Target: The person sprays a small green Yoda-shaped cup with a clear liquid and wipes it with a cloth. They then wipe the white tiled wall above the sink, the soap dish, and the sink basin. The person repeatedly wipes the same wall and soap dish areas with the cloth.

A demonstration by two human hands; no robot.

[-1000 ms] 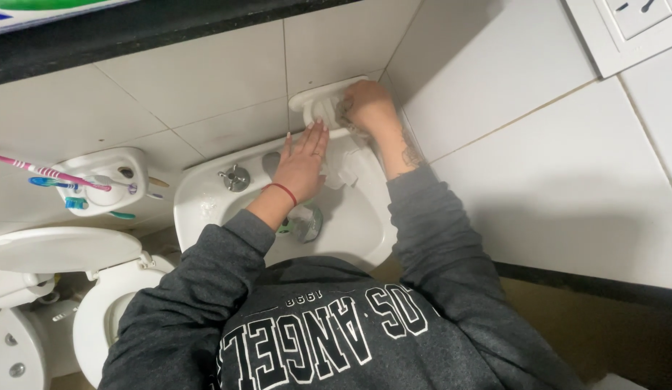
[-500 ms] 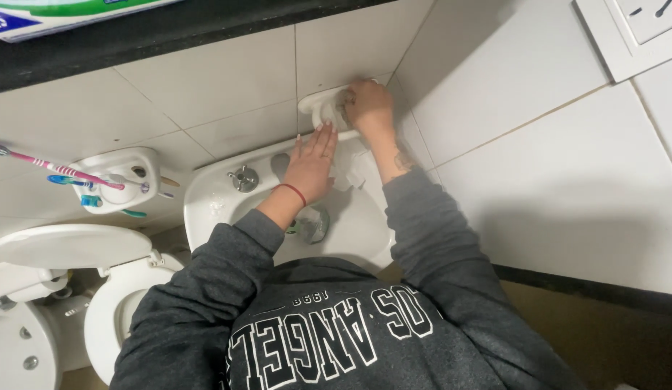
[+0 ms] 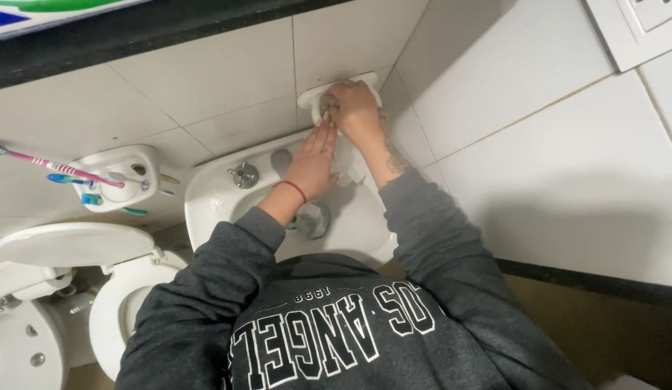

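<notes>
White ceramic wall soap dish [image 3: 313,95] is being scrubbed by the right hand [image 3: 354,108], its grip closed on a white cloth [image 3: 348,160]. Left hand [image 3: 310,162] rests flat and open on the white basin [image 3: 206,191]. Wiping seems underway; reaching the dish's corners likely needs firmer pressure.

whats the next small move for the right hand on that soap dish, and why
Probably slide the right hand toward the dish's left end: it covers most of the wall soap dish, so only that end shows uncovered. The left hand lies flat on the sink rim, seemingly bracing, and can stay.
</notes>
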